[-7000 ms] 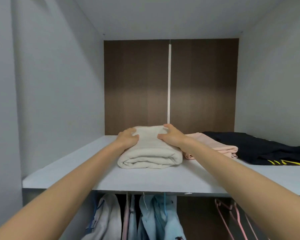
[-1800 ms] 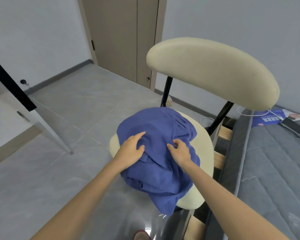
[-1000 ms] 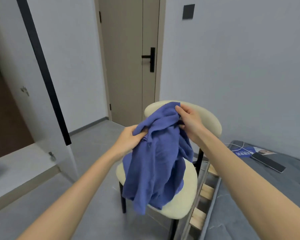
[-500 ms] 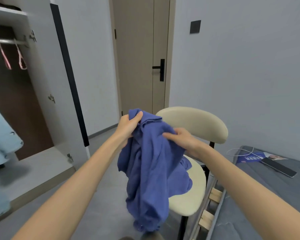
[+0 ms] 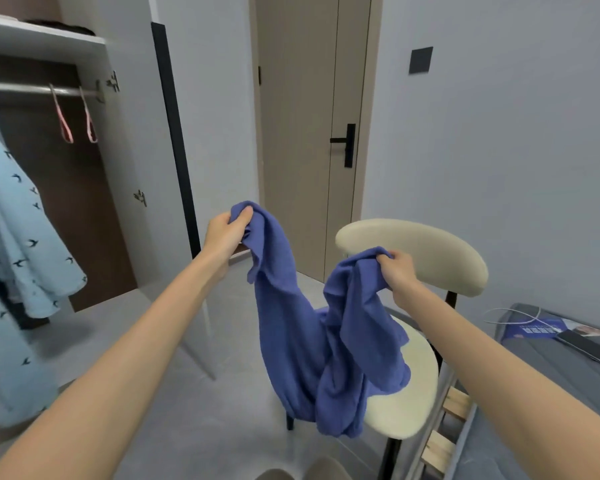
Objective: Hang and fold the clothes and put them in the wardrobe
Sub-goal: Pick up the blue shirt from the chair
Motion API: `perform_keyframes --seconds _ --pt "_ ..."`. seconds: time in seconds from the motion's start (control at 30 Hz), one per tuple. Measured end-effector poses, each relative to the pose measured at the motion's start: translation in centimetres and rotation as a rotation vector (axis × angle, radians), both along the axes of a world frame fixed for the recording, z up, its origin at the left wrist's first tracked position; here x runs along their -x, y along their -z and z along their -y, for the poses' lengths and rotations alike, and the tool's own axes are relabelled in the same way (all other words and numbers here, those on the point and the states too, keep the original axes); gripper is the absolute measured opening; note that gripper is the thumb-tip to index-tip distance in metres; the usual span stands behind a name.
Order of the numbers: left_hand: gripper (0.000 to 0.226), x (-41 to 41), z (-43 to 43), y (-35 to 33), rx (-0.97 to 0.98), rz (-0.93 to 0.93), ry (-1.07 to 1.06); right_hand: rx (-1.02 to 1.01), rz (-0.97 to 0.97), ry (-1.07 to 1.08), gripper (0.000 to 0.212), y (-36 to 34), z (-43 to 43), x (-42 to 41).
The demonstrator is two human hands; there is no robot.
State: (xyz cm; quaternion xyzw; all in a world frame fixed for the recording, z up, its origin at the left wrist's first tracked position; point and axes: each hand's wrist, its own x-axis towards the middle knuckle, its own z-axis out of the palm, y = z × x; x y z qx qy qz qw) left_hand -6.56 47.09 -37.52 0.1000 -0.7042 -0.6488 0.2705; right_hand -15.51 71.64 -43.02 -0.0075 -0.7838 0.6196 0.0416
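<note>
Your left hand (image 5: 226, 233) and right hand (image 5: 397, 270) each grip an end of a blue garment (image 5: 312, 327), hanging above the cream chair (image 5: 413, 386).

The scene is taken from a single wide-angle camera worn on the person's head, aimed forward and tilted down, so that both bare forearms are seen entering from the lower corners and the shoe tips (image 5: 302, 472) are caught at the bottom edge. The left hand (image 5: 224, 233) and right hand (image 5: 397, 271), each gripping the blue garment (image 5: 302, 327), are held close before the lens near mid-frame. Farther off, the door (image 5: 305, 133) is faced almost straight ahead, with the open wardrobe (image 5: 49, 41) taken in at the left edge, the chair (image 5: 413, 251) right of centre and the bed (image 5: 489, 462) at the lower right.
</note>
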Motion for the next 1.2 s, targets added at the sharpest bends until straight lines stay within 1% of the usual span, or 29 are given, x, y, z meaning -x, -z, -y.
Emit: perform_keyframes --seconds 0.07,0.13,0.2,0.23,0.27,0.3,0.33,0.37,0.4,0.43,0.47,0.5,0.53,0.57,0.67,0.73,0.77,0.8,0.87,0.9,0.93,1.0,1.07,1.1,1.13,1.2 --pt "0.018 -0.1 0.3 -0.5 0.024 -0.029 -0.021 0.009 -0.019 -0.029 0.018 -0.3 0.7 -0.4" --pt "0.018 0.2 1.0 -0.5 0.018 -0.052 -0.104 0.091 -0.027 -0.085 0.021 -1.3 1.4 -1.0" --pt "0.014 0.7 1.7 -0.1 0.023 -0.006 -0.142 0.252 0.009 -0.184 0.022 -2.7 2.1 -1.6" --pt "0.013 0.8 1.9 0.4 0.071 0.057 -0.114 0.353 0.038 -0.251 0.021 -3.3 2.5 -1.8" --pt "0.016 0.9 1.9 0.9 0.146 0.137 -0.051 0.456 0.068 -0.324 0.021 -3.9 2.8 -1.9" --pt "0.029 0.8 1.7 1.7 0.226 0.206 0.046 0.552 0.094 -0.393 0.024 -4.6 3.2 -1.9" --pt "0.05 0.5 1.5 2.5 0.287 0.245 0.173 0.623 0.109 -0.456 0.027 -5.2 3.5 -2.0" --pt "0.068 0.1 1.2 3.2 0.316 0.261 0.317 0.669 0.114 -0.499 0.029 -5.8 3.9 -2.0" --pt "0.08 -0.5 0.8 3.6 0.321 0.255 0.471 0.701 0.112 -0.531 0.031 -6.5 4.4 -2.0" --pt "0.084 -1.0 0.4 3.9 0.321 0.251 0.611 0.726 0.105 -0.558 0.033 -7.2 4.8 -2.1" --pt "0.083 -1.3 0.0 4.3 0.322 0.277 0.717 0.761 0.104 -0.575 0.034 -7.8 5.4 -1.9" --pt "0.081 -1.7 -0.5 4.4 0.321 0.336 0.78 0.793 0.101 -0.597 0.035 -8.6 5.9 -1.9" --pt "0.076 -2.0 -1.0 4.7 0.314 0.399 0.799 0.825 0.097 -0.614 0.036 -9.3 6.6 -1.8" --pt "0.068 -2.2 -1.6 5.1 0.315 0.436 0.783 0.851 0.09 -0.638 0.036 -10.0 7.1 -1.9" --pt "0.043 -1.8 -2.6 6.5 0.368 0.394 0.54 0.924 0.031 -0.657 0.027 -11.2 8.3 -1.5" --pt "0.025 -1.5 -2.6 6.6 0.294 0.382 0.408 0.852 -0.014 -0.624 0.028 -10.8 8.3 -0.8" --pt "0.018 -1.3 -2.4 6.5 0.216 0.382 0.354 0.746 -0.031 -0.593 0.028 -10.1 8.2 -0.5" --pt "0.015 -1.2 -2.3 6.2 0.119 0.374 0.305 0.593 -0.035 -0.564 0.026 -9.1 8.0 -0.1" --pt "0.022 -1.0 -2.1 5.6 -0.071 0.341 0.198 0.205 -0.023 -0.532 0.018 -6.7 7.2 -0.2" --pt "0.026 -0.9 -2.0 5.2 -0.139 0.316 0.155 0.058 0.011 -0.563 0.022 -5.5 6.6 -0.2" --pt "0.027 -0.7 -1.9 4.8 -0.184 0.29 0.125 -0.035 0.071 -0.639 0.029 -4.5 6.2 -0.4" --pt "0.024 -0.3 -1.8 4.3 -0.236 0.255 0.111 -0.126 0.215 -0.869 0.043 -3.0 5.4 -1.5" --pt "0.021 0.0 -1.9 4.0 -0.276 0.23 0.121 -0.291 0.304 -1.07 0.053 -1.5 5.1 -2.5" --pt "0.023 0.1 -2.0 3.9 -0.293 0.217 0.124 -0.377 0.319 -1.113 0.058 -0.5 5.2 -2.9" --pt "0.025 0.4 -2.1 3.8 -0.297 0.205 0.109 -0.437 0.317 -1.103 0.061 0.6 5.5 -2.9" --pt "0.03 0.7 -2.0 3.6 -0.263 0.178 0.054 -0.475 0.252 -0.987 0.062 2.1 5.9 -3.0"
